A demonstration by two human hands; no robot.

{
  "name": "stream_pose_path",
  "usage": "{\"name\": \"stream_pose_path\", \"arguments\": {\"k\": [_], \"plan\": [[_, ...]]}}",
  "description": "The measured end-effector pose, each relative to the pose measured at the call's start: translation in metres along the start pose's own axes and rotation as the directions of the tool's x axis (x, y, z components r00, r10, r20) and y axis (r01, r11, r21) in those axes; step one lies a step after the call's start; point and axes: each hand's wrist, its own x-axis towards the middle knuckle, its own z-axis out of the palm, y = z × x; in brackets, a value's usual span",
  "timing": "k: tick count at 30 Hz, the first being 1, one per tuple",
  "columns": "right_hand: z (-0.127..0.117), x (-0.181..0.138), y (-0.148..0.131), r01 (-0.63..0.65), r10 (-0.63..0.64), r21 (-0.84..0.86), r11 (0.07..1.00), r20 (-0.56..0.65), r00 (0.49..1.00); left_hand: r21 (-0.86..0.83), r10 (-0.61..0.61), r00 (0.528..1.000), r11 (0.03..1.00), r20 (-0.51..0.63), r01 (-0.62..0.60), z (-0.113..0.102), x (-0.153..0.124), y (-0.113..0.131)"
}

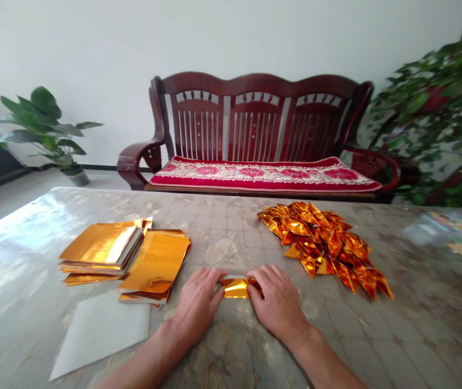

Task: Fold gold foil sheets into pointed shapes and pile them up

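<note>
A strip of gold foil paper [235, 288], folded or rolled narrow, lies between my two hands at the near middle of the table. My left hand [199, 294] grips its left end between thumb and fingers. At the other end, my right hand [277, 300] pinches it the same way. Left of my hands are two stacks of gold foil sheets, a farther stack [96, 243] and a nearer stack [155, 262]. A heap of folded gold foil pieces [323, 243] with pointed ends lies to the right.
A pale sheet [105, 329] lies front left on the patterned tablecloth [231, 221]. Clear plastic packaging [441, 227] sits at the right edge. Beyond the table stands a dark red wooden bench [255, 119] with a red floral cushion [250, 174], flanked by potted plants [46, 127].
</note>
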Motion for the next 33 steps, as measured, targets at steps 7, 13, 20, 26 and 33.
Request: {"name": "stream_pose_path", "arguments": {"k": [7,13,20,26,33], "plan": [[-0.005,-0.002,-0.008,0.139,-0.141,-0.113,0.984,-0.016,0.99,-0.004,0.066,0.998,0.998,0.015,-0.066,-0.003,0.0,-0.002],[-0.002,-0.005,-0.017,0.199,-0.19,-0.107,0.974,0.094,0.977,-0.031,0.039,0.997,0.999,0.06,-0.037,-0.007,0.0,-0.002],[-0.003,-0.002,-0.005,0.211,-0.203,-0.164,0.964,0.065,0.977,0.116,0.173,0.98,0.976,0.097,-0.184,-0.019,0.009,-0.01],[-0.004,0.0,0.0,0.241,-0.244,-0.153,0.958,0.003,0.97,0.153,0.212,0.968,0.961,0.134,-0.231,-0.019,0.013,-0.008],[0.0,-0.001,-0.013,0.275,-0.263,-0.21,0.938,0.083,0.961,0.161,0.2,0.968,0.961,0.151,-0.223,-0.017,0.014,-0.002]]}}
